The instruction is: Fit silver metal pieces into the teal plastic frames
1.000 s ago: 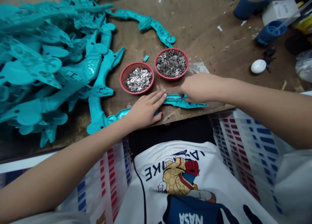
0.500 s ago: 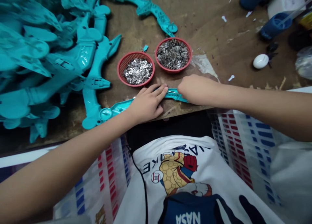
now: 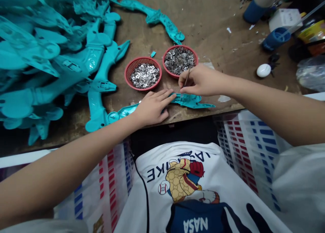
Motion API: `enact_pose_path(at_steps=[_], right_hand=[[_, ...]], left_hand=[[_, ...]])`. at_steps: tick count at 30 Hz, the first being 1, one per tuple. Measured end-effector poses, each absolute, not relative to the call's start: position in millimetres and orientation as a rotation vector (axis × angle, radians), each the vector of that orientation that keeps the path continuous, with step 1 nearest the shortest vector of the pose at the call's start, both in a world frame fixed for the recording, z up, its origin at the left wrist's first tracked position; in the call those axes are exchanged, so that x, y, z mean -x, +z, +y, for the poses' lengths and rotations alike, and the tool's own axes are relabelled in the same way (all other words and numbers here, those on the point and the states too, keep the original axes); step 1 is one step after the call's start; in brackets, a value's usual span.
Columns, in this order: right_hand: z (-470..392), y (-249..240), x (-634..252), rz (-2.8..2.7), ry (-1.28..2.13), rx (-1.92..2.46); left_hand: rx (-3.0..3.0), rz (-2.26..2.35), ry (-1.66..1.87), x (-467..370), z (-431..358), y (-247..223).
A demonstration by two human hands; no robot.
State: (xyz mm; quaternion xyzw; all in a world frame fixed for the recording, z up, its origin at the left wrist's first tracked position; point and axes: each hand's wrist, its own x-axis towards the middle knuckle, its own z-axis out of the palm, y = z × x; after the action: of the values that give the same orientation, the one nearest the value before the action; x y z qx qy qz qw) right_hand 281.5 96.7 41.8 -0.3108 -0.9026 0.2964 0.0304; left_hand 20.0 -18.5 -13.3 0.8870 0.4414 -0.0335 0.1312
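Observation:
A long turquoise plastic part (image 3: 194,100) lies along the table's front edge, its hollow ribbed side facing up. Across its middle rests my left hand (image 3: 154,106), fingers stretched out flat and pressing on it. My right hand (image 3: 203,80) is closed in a pinch round a thin metal tool (image 3: 187,78), possibly tweezers. The tool's lower end points down at the part just right of my left fingertips; its exact tip is hard to make out. Behind my hands stand two red baskets, one with shiny metal pieces (image 3: 144,75), the other with darker small metal pieces (image 3: 179,60).
A big heap of turquoise plastic parts (image 3: 76,64) fills the left side. Another long turquoise part (image 3: 157,16) lies at the back. A blue cup (image 3: 275,38) with a straw, a white egg-shaped object (image 3: 263,70) and a plastic bag (image 3: 311,70) are on the right.
My right hand has lifted off the part's right end and moved up and back, uncovering that end and showing the thin tool more upright. My left hand stays on the part.

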Motion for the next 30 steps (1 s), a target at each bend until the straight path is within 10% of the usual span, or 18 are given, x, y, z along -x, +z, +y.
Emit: enact_pose_path(at_steps=[30], right_hand=[[89.6,38.2,-273.0,-3.185,0.272,1.259]], left_hand=[[-2.594,1.2,-0.05,-11.0,-15.1,-15.5]])
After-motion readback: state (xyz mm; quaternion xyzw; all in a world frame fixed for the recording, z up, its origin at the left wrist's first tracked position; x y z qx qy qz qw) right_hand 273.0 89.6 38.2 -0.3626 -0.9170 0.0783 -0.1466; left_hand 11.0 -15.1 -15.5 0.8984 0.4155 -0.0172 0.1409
